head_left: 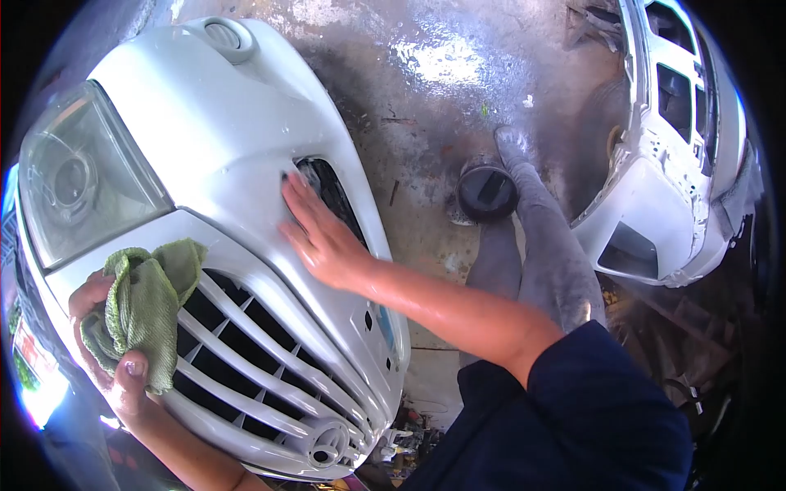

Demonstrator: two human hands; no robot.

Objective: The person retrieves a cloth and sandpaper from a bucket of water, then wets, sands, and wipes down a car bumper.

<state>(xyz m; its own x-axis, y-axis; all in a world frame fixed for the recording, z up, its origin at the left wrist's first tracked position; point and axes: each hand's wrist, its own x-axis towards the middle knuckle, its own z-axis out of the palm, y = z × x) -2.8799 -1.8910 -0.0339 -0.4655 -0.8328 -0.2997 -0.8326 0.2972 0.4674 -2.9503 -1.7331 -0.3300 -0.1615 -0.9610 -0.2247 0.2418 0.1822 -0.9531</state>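
A white car front fills the left side, with a headlight (98, 176), a slatted grille (266, 368) and a white bumper (237, 123). My left hand (123, 360) is at the grille's upper left edge, fingers wrapped round a crumpled green cloth (151, 307). The cloth hides part of that hand and of the grille. My right hand (323, 237) lies on the bumper with its fingers stretched out, beside a dark opening (332, 192). It holds nothing.
A black bucket (486, 193) stands on the wet, stained floor (409, 123) beside my legs (544, 237). Another white bumper (655, 196) is at the right, with dark clutter below it.
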